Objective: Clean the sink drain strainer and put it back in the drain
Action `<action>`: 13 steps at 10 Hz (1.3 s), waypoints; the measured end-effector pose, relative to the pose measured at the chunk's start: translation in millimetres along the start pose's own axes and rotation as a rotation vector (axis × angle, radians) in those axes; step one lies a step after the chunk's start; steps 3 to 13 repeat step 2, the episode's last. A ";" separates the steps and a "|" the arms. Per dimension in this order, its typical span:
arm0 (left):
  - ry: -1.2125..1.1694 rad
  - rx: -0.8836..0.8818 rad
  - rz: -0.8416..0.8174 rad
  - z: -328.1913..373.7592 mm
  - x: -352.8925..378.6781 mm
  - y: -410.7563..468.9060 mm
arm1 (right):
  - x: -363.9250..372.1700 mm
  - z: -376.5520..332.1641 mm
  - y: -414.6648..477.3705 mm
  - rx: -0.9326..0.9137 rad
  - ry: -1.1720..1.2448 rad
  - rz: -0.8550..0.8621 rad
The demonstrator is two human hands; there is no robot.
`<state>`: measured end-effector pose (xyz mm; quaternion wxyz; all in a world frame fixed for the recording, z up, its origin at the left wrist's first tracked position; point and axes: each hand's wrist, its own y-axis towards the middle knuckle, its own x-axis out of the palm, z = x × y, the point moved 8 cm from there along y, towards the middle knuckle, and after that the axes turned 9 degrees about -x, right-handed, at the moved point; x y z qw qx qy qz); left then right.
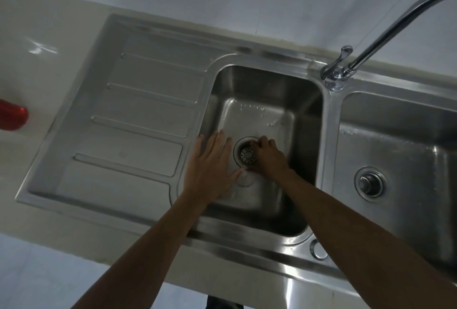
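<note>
Two bare hands are reaching down into the smaller basin (267, 100) of a stainless steel double sink set into a pale bench (32, 73). The right hand (268, 157) is curling its fingers over the edge of the drain strainer (248, 154), a round perforated metal cup that is sitting in the drain opening; whether the fingers are actually gripping it or only touching it cannot be told. The left hand (210, 167) is lying wide and flat, fingers spread, on the basin floor just beside the drain, holding nothing. Judging by this, the strainer is either about to be lifted out or is being seated back, and the view does not settle which; no water is running from the curved chrome tap (385, 34). The steel is looking brushed and dull, with a few droplets near the back. A ribbed draining board (138, 115) is lying to the left, and a second basin (395, 140) with its own strainer (369, 183) to the right.
</note>
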<state>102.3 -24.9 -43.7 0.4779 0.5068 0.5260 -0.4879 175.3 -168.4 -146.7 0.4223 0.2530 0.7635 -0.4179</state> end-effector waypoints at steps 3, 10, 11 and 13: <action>0.005 -0.034 -0.079 2.3 -3.2 -2.3 | -14.9 -0.7 -17.6 0.011 0.039 0.064; 0.005 -0.034 -0.079 2.3 -3.2 -2.3 | -14.9 -0.7 -17.6 0.011 0.039 0.064; 0.005 -0.034 -0.079 2.3 -3.2 -2.3 | -14.9 -0.7 -17.6 0.011 0.039 0.064; 0.005 -0.034 -0.079 2.3 -3.2 -2.3 | -14.9 -0.7 -17.6 0.011 0.039 0.064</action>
